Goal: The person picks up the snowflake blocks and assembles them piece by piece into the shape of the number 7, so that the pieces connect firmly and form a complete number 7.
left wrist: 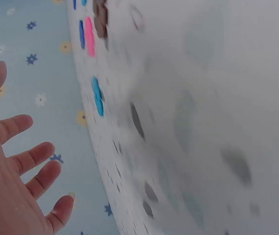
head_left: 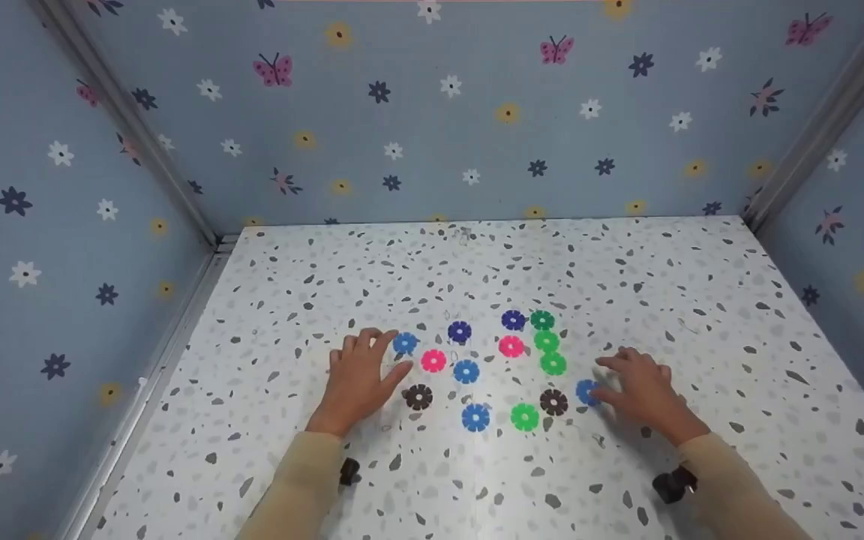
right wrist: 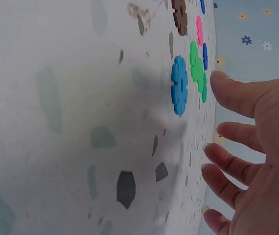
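Several notched plastic building discs lie flat and loose on the speckled tabletop. My left hand (head_left: 357, 379) is spread at their left side, nearest a blue disc (head_left: 404, 343), with a brown disc (head_left: 418, 397) just below the thumb. In the left wrist view its fingers are apart and hold nothing. Over on the right, my right hand (head_left: 643, 390) hovers by another blue disc (head_left: 586, 392), which the thumb partly covers in the head view. The right wrist view shows a gap between that blue disc (right wrist: 179, 85) and the relaxed fingers.
Between the hands lie pink (head_left: 433, 361), dark blue (head_left: 460, 331), blue (head_left: 475, 418) and brown (head_left: 553, 403) discs. Light green discs (head_left: 553, 364) touch in a row below a dark green one (head_left: 542, 320). Flower-patterned panels (head_left: 469, 112) wall the table (head_left: 372, 270) at the back and sides.
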`<state>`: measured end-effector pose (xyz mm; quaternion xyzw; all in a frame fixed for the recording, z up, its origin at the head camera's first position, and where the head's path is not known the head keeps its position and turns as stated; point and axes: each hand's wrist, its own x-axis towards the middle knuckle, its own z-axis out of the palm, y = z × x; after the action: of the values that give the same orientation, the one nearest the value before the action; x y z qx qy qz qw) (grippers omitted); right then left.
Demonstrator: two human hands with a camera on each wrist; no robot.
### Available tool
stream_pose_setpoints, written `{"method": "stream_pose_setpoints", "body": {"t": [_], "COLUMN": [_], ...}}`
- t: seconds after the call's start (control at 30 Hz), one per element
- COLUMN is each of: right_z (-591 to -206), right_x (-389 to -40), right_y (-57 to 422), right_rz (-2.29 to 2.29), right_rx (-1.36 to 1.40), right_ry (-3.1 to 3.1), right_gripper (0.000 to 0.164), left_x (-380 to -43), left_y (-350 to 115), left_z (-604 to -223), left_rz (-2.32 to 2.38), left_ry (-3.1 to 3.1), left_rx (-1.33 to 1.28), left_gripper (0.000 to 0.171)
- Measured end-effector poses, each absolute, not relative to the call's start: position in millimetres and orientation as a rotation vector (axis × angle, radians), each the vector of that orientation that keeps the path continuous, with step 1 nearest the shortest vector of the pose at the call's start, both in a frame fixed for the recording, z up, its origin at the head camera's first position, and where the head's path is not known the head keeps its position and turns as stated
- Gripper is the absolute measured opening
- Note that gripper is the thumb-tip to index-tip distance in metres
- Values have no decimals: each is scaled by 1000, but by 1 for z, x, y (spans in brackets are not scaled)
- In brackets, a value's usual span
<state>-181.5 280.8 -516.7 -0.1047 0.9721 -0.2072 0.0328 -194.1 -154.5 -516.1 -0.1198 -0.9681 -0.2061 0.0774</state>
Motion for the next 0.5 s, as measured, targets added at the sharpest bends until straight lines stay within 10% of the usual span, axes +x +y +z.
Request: {"method": "stream_pose_setpoints", "body": {"t": [0.5], "right_z": [-526], "right_x": [-179], "right_y": [269], "right_rz": [-815], "right_rx": [-205], "right_ry": [2875], "right_gripper": [43], "left_x": [-185], "left_y": [-78], "left_z": [-502], "left_rz": [-819], "left_ry": [-2913], "left_rx": [-652], "left_gripper": [42]}}
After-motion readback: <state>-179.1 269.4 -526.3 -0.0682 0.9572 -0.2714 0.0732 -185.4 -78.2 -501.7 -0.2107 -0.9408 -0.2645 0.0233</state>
